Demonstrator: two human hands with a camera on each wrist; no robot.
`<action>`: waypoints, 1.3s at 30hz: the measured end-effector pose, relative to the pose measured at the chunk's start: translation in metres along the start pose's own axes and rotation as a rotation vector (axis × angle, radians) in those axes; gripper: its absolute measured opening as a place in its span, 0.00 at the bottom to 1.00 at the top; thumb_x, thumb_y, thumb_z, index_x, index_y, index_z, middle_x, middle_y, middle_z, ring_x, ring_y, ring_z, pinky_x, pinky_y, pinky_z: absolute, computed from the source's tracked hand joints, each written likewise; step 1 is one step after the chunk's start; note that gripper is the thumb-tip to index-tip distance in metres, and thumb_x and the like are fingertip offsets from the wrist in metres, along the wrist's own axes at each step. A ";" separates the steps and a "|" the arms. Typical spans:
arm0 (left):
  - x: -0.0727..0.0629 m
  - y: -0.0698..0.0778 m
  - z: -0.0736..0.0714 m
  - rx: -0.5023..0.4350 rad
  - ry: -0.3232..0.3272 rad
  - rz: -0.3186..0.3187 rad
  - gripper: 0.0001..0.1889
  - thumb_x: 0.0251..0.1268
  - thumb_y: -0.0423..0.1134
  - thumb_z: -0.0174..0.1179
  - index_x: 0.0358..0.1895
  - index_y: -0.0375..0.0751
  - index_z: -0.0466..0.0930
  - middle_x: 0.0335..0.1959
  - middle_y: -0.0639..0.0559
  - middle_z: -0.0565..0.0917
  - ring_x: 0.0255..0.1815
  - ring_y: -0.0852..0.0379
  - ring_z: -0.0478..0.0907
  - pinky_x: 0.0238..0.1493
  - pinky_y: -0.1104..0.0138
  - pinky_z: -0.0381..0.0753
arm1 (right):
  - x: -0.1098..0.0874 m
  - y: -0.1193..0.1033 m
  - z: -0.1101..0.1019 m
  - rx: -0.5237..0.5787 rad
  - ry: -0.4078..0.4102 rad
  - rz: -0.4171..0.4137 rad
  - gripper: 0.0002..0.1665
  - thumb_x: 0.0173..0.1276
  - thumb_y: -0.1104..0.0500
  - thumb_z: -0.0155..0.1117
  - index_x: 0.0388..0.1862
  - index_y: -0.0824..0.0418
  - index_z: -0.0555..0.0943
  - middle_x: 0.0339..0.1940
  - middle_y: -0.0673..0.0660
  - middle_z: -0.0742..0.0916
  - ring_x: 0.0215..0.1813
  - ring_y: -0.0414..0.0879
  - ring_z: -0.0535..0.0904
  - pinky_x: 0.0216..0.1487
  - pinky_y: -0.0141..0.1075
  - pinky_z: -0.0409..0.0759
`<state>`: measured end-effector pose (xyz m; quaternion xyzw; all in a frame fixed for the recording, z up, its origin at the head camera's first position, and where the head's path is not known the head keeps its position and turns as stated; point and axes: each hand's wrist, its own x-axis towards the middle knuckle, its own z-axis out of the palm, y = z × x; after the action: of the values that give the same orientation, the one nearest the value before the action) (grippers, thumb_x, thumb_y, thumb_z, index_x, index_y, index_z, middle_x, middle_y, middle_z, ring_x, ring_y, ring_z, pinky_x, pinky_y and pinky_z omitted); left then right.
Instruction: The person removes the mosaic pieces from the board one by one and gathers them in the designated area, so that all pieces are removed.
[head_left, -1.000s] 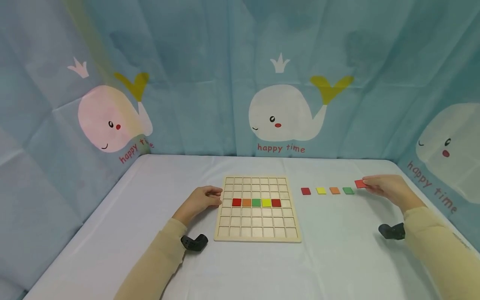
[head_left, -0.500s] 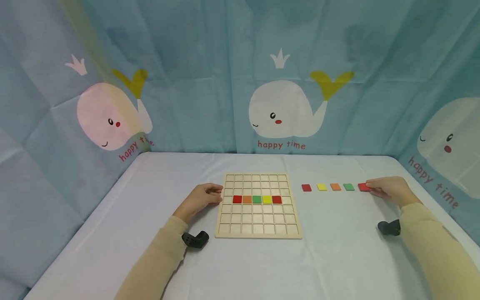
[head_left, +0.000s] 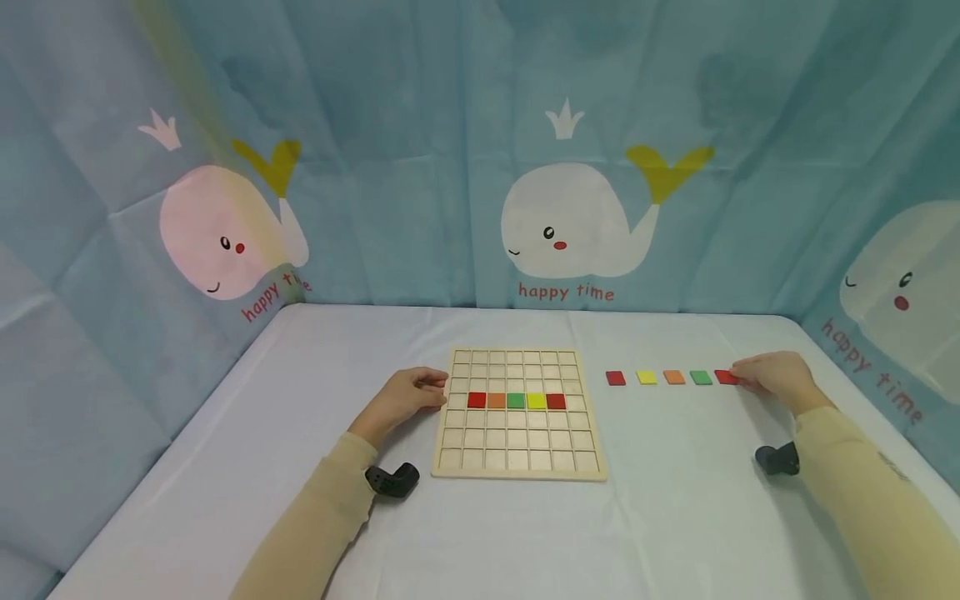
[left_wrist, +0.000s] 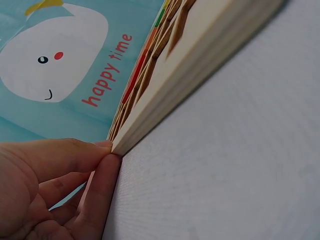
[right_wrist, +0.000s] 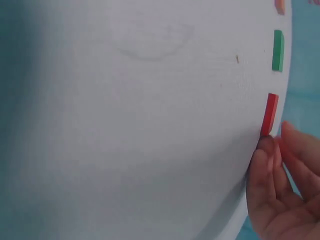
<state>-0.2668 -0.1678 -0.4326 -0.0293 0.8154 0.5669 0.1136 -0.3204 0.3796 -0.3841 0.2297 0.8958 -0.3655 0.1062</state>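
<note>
A square wooden grid board (head_left: 517, 477) lies mid-table, with a row of red, orange, green, yellow and dark red tiles in its cells. At its left edge my left hand (head_left: 401, 402) pinches the rim; in the left wrist view the thumb (left_wrist: 75, 155) and a finger meet at the board's corner. Off to the right, my right hand (head_left: 776, 379) holds the right end of a red tile (head_left: 724, 377) between its fingertips. In the right wrist view this tile lies flat on the cloth, its near end partly hidden by the fingers (right_wrist: 265, 175).
Left of the red tile, a green tile (head_left: 701, 377), an orange tile (head_left: 674, 377), a yellow tile (head_left: 647, 377) and a dark red tile (head_left: 615, 378) lie in a line. White cloth (head_left: 517, 542) covers the table. A blue whale-print curtain (head_left: 390, 233) stands behind it.
My right hand has lowered the red tile from above the row to the table at its right end, then shifted it slightly left toward the green tile. The left hand stays at the board.
</note>
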 end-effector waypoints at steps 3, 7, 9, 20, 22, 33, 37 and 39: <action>0.001 0.000 -0.001 0.000 0.004 0.000 0.24 0.63 0.28 0.63 0.64 0.33 0.75 0.58 0.38 0.80 0.50 0.54 0.81 0.48 0.68 0.86 | -0.012 -0.007 0.002 -0.057 0.049 -0.060 0.31 0.74 0.54 0.56 0.65 0.76 0.72 0.36 0.66 0.88 0.46 0.56 0.78 0.53 0.50 0.81; 0.002 0.000 -0.001 0.008 0.008 0.003 0.24 0.63 0.28 0.63 0.64 0.33 0.76 0.58 0.38 0.80 0.50 0.53 0.81 0.48 0.67 0.86 | -0.028 -0.019 0.011 -0.047 0.128 -0.147 0.29 0.74 0.54 0.55 0.64 0.75 0.74 0.56 0.73 0.82 0.53 0.62 0.79 0.61 0.57 0.78; 0.002 0.001 -0.001 0.002 0.008 -0.001 0.24 0.63 0.27 0.64 0.64 0.33 0.76 0.57 0.38 0.80 0.50 0.53 0.81 0.47 0.67 0.86 | -0.038 -0.025 0.016 -0.056 0.140 -0.214 0.29 0.74 0.53 0.56 0.64 0.74 0.74 0.60 0.75 0.79 0.55 0.64 0.78 0.61 0.57 0.78; -0.002 0.001 -0.001 0.002 0.001 -0.008 0.25 0.63 0.28 0.63 0.64 0.32 0.75 0.58 0.36 0.79 0.52 0.51 0.80 0.48 0.67 0.86 | -0.065 -0.053 0.049 -0.040 -0.003 -0.353 0.30 0.72 0.49 0.61 0.62 0.71 0.77 0.58 0.71 0.83 0.51 0.58 0.84 0.58 0.55 0.79; 0.000 0.000 0.000 0.010 0.008 -0.011 0.24 0.63 0.27 0.64 0.64 0.32 0.75 0.57 0.37 0.79 0.50 0.52 0.81 0.47 0.67 0.86 | -0.068 -0.059 0.056 -0.022 -0.031 -0.340 0.29 0.72 0.49 0.62 0.62 0.70 0.78 0.55 0.69 0.86 0.48 0.54 0.85 0.58 0.53 0.79; 0.007 0.003 0.001 0.011 0.013 0.008 0.24 0.63 0.27 0.63 0.64 0.33 0.76 0.57 0.38 0.80 0.50 0.53 0.81 0.47 0.67 0.86 | -0.080 -0.087 0.090 0.060 -0.095 -0.335 0.26 0.71 0.52 0.64 0.60 0.68 0.80 0.59 0.68 0.83 0.54 0.54 0.83 0.63 0.47 0.81; 0.005 0.000 0.000 0.013 0.013 0.005 0.24 0.63 0.27 0.63 0.64 0.32 0.75 0.58 0.37 0.80 0.51 0.52 0.81 0.47 0.67 0.86 | -0.085 -0.094 0.102 0.116 -0.167 -0.350 0.24 0.71 0.54 0.65 0.58 0.70 0.81 0.54 0.65 0.87 0.45 0.45 0.86 0.58 0.41 0.84; 0.004 -0.001 0.000 0.016 0.009 0.003 0.24 0.63 0.27 0.63 0.64 0.32 0.75 0.58 0.37 0.79 0.51 0.52 0.81 0.48 0.68 0.86 | -0.088 -0.097 0.106 0.145 -0.205 -0.357 0.23 0.70 0.55 0.65 0.57 0.71 0.82 0.51 0.64 0.88 0.41 0.40 0.86 0.54 0.38 0.85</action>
<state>-0.2706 -0.1673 -0.4343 -0.0294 0.8206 0.5603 0.1093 -0.2888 0.2152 -0.3695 0.0360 0.8781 -0.4633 0.1137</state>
